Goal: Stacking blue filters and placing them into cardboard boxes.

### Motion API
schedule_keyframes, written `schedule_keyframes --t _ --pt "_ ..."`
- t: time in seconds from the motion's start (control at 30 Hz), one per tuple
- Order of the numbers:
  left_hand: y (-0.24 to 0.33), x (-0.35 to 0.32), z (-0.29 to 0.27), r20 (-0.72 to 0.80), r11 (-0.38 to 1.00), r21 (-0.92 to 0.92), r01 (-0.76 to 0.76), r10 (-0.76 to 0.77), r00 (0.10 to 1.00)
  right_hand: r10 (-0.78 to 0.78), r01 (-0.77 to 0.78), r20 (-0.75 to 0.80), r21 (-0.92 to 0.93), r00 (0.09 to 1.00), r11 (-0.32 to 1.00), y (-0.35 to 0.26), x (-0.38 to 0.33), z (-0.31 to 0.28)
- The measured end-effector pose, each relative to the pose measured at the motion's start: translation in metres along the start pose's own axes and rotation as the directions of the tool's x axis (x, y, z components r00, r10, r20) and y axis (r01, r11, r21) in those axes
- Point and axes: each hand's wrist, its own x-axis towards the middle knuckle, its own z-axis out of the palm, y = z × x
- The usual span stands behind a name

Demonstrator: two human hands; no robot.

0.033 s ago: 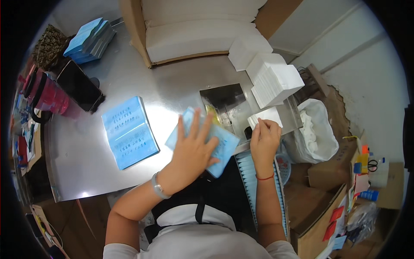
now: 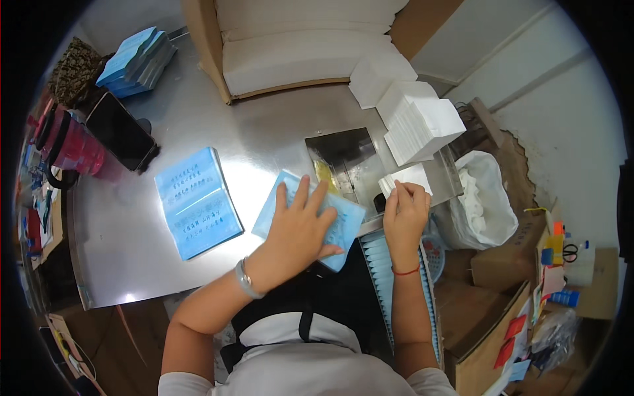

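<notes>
While left hand point(image 2: 300, 228) flattens pouch point(image 2: 310, 218), right hand point(image 2: 404, 214) pinches pad point(image 2: 406, 178)

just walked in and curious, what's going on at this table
A person at a metal table presses the left hand flat on a light blue packet. The right hand pinches a small white stack over a shallow metal tray. More white stacks sit behind it, and a pile of blue packets lies to the left.

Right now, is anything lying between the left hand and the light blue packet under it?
Nothing visible: the left hand lies flat, directly on the light blue packet at the table's front edge.
</notes>
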Motion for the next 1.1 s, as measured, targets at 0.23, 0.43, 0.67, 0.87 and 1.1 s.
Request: schedule_keyframes --t 0.23,0.43,0.67,0.87,1.1 --pt "-0.005 -0.041 -0.007 -0.002 0.989 -0.003 0.148 -0.148 0.989 -0.06 0.057 0.083 0.04 0.995 0.998 0.053 0.014 -0.012" --pt "-0.033 -0.034 -0.002 -0.065 0.996 -0.069 0.061 -0.065 0.996 -0.593 0.519 0.357 0.288 0.722 0.805 -0.094 -0.047 -0.025" --pt "0.062 -0.036 -0.001 -0.292 0.93 -0.314 -0.191 0.096 0.952 -0.295 0.359 0.571 0.001 0.766 0.933 -0.041 0.015 0.019" --pt "-0.012 -0.051 -0.016 -0.283 0.952 -0.304 0.024 -0.115 0.952 -0.342 0.327 0.178 0.109 0.923 0.939 -0.051 0.022 0.034" --pt "-0.015 -0.06 -0.004 -0.217 0.97 -0.189 0.151 -0.191 0.957 0.238 -0.256 -0.111 -0.197 0.965 0.946 0.049 0.033 -0.02"
